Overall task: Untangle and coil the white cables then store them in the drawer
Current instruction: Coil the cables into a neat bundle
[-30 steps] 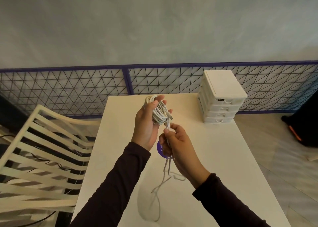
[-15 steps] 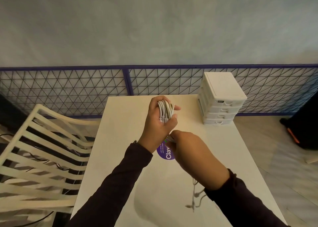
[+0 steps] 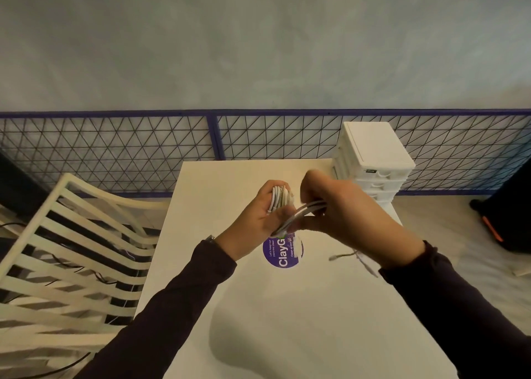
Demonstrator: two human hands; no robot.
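- Pale plaster wall fills the top half on my feed, with a purple-framed wire mesh fence [image 3: 115,148] running along its base behind a cream table [image 3: 287,321].
- On that table's far right corner stands a white drawer unit [image 3: 373,160], drawers stacked, all looking closed from here.
- Left hand [image 3: 255,220] is raised over the table's middle, fingers curled tight around a coiled bundle of white cables [image 3: 280,199]; the loops stand upright in the fist, thumb pressed across the lower part.
- Right hand [image 3: 344,214] sits just beside it, touching or nearly so, closed around the loose run of cable.
- I see that loose strand [image 3: 298,214] arcing from the right fist down toward the left thumb, blurred.
- Cable tail [image 3: 344,255] hangs below the right wrist, a plug end dangling over the tabletop; whether it touches the surface, I can't tell.
- Round purple sticker [image 3: 283,253] on the table sits right under both hands, partly hidden by them.
- Dark long sleeves on both arms.
- White slatted chair [image 3: 71,249] stands off the table's left edge, dark cords on the floor beneath it.
- Black object with an orange stripe [image 3: 505,220] at the far right on the floor.
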